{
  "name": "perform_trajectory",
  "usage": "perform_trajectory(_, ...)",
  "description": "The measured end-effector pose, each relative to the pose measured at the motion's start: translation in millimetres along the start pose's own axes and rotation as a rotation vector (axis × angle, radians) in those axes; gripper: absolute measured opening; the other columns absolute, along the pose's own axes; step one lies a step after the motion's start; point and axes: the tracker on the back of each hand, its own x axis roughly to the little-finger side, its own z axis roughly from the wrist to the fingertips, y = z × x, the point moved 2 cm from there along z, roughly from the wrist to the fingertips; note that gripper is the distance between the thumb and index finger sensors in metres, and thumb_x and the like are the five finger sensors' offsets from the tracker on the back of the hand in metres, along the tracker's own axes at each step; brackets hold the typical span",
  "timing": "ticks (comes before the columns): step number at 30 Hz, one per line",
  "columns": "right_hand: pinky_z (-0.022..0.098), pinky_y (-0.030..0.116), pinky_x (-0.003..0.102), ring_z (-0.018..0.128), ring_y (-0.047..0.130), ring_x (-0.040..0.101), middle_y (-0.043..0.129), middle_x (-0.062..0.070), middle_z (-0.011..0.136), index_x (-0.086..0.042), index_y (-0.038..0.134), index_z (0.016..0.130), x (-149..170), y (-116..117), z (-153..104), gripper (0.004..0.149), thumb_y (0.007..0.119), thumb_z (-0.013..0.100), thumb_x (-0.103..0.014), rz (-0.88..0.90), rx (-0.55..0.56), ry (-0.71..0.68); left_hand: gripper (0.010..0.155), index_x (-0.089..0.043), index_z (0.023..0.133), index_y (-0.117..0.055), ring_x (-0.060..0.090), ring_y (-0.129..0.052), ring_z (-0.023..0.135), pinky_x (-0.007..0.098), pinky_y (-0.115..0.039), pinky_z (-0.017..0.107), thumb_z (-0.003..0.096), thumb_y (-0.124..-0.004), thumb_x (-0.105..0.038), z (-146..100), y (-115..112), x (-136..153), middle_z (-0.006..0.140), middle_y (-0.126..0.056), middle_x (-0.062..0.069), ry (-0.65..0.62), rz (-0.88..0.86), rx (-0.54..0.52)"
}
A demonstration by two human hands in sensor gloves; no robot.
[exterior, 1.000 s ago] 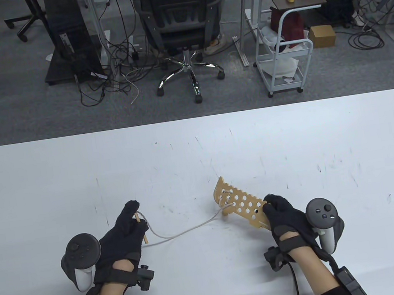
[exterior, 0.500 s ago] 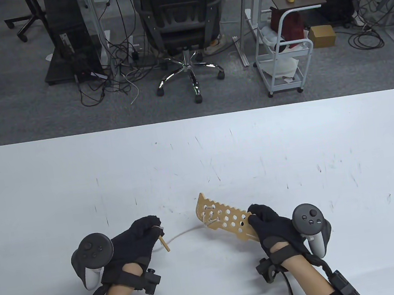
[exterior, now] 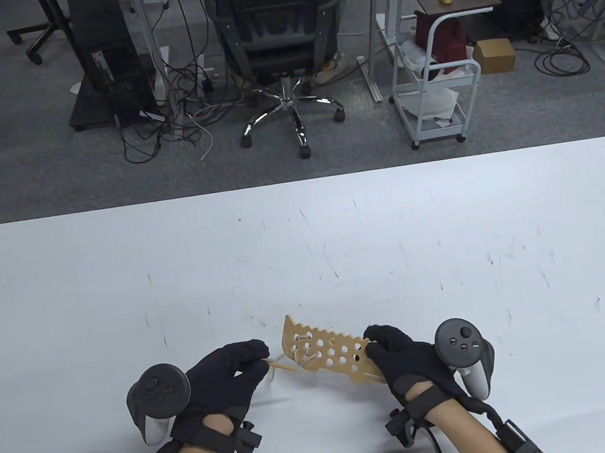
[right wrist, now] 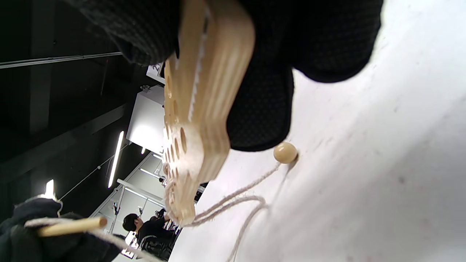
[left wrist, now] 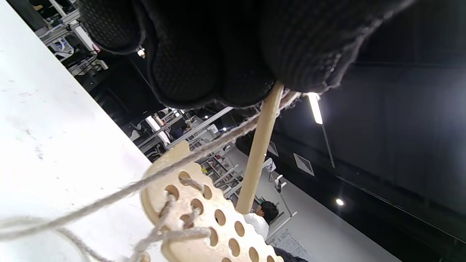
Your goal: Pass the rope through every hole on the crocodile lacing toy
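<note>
One crocodile lacing toy (exterior: 329, 352), one rope (left wrist: 109, 198), one wooden needle (left wrist: 260, 145), one wooden bead (right wrist: 285, 152); two gloved hands on one white desk (exterior: 447, 229).

The toy is a flat plywood board, pale tan, with a sawtooth far edge and rows of round holes. It sits at the near middle of the desk, held up off the surface, long axis running from far-left to near-right. Layered ply shows on its edge in the right wrist view. Hole count cannot be read exactly from any view.

Your right hand (exterior: 403, 358) grips the board's near-right end, fingers curled round it. Your left hand (exterior: 224, 373) pinches the needle, a smooth round dowel, between thumb and fingers (left wrist: 189, 54); its tip points at the board's left end, just beside it.

The rope is off-white twisted cord, fuzzy. It is laced through a few holes at the left end of the board and loops slack down to the desk. The bead, round and smooth, hangs on the cord below the board, close to the desk surface.

The desk surface is matte white with scattered dark scuffs.
</note>
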Motion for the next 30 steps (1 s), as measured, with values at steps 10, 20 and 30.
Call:
perform_trajectory(10,0.040,0.082,0.043,0.048,0.108,0.025,0.098,0.008,0.071,-0.009,0.070,0.088,-11,11,-5,0.049,0.078,0.046,-0.034,0.008,-0.043,-0.039,0.043,-0.035,0.081,-0.088,0.022,-0.100,0.066,0.052,-0.072,0.068,0.0382,-0.092,-0.039,-4,-5,-14,0.073,-0.100,-0.005,-0.038,0.071,-0.024)
perform_trajectory(20,0.040,0.082,0.043,0.048,0.108,0.025,0.097,0.008,0.072,-0.009,0.070,0.088,-20,20,-10,0.049,0.078,0.046,-0.034,0.013,-0.074,-0.070,0.043,-0.035,0.080,-0.088,0.022,-0.099,0.067,0.052,-0.071,0.068,0.0380,-0.093,-0.038,-7,-9,-26,0.074,-0.099,-0.004,-0.078,0.228,-0.056)
perform_trajectory(30,0.040,0.082,0.043,0.048,0.108,0.025,0.097,0.008,0.072,-0.009,0.070,0.088,-20,20,-11,0.049,0.078,0.046,-0.034,0.009,-0.071,-0.079,0.043,-0.032,0.081,-0.091,0.024,-0.100,0.067,0.053,-0.071,0.068,0.0390,-0.090,-0.039,-8,-15,-30,0.074,-0.100,-0.003,-0.112,0.279,-0.035)
